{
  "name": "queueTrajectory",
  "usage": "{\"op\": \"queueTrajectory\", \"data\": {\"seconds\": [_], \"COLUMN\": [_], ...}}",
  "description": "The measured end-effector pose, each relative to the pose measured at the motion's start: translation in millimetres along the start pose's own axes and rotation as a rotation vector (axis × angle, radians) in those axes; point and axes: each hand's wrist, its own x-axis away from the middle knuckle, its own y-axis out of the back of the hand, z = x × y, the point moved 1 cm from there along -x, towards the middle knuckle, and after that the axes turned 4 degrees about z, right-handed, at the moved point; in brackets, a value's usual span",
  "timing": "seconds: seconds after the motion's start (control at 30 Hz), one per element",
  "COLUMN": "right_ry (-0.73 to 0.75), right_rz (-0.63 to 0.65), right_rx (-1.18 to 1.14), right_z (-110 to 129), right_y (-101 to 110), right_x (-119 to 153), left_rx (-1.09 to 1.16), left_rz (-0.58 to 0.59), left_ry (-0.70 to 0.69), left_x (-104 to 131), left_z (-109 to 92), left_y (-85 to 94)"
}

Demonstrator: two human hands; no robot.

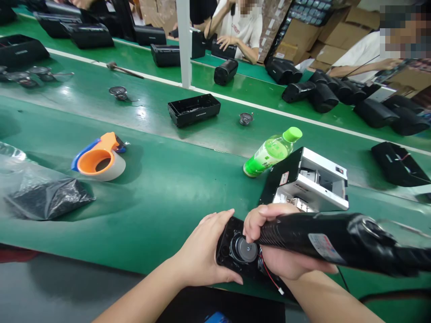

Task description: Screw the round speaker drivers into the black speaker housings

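Note:
My left hand (202, 253) grips the left end of a black speaker panel (222, 260), fingers along its far edge and thumb at the near edge. Set in the panel is a round grey speaker driver (247, 250). A thin red and black wire (267, 269) with a white plug runs down from it. My right hand (286, 260) is wrapped around a black electric screwdriver (332, 240), which lies nearly level above the panel. Its tip is hidden from view. Just behind my right hand stands a silver-and-black screw feeder (319, 184).
A green-capped bottle (271, 152) leans near the feeder. To the left are an orange and blue tape dispenser (101, 159) and a plastic bag (50, 197). Beyond lie a black housing (195, 112) and loose speaker drivers (245, 119). People sit across the line behind a white post (184, 45).

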Motion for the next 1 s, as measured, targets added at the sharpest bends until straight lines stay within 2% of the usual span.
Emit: {"op": "queueTrajectory", "data": {"seconds": [0.37, 0.43, 0.5, 0.6, 0.67, 0.73, 0.87, 1.0], "right_ry": [-0.064, -0.079, -0.081, 0.024, 0.150, 0.238, 0.326, 0.284], "right_rz": [-0.044, -0.056, -0.066, -0.180, -0.297, -0.343, -0.311, -0.279], "right_rx": [-0.029, -0.018, -0.007, 0.060, 0.134, 0.209, 0.359, 0.363], "right_z": [-8.8, -0.7, 17.9, 60.1, 85.8, 99.8, 91.3, 68.4], "right_y": [-5.2, -6.5, -4.1, 12.2, 32.5, 55.7, 89.2, 95.1], "right_x": [10.4, 6.3, 0.4, -6.9, -10.0, -13.7, -23.5, -27.1], "left_rx": [-0.036, -0.058, -0.080, -0.100, -0.099, -0.096, -0.083, -0.061], "left_rz": [-0.014, -0.008, -0.004, 0.009, 0.021, 0.027, -0.006, -0.036], "left_ry": [-0.016, -0.012, -0.006, 0.039, 0.082, 0.121, 0.120, 0.072], "left_x": [2.1, 3.9, 5.8, 8.3, 9.7, 11.0, 12.7, 13.6], "left_z": [3.7, 5.1, 7.0, 10.6, 13.2, 16.5, 27.9, 42.0], "left_y": [-2.7, -3.8, -4.8, -6.6, -8.2, -10.6, -17.8, -24.7]}}
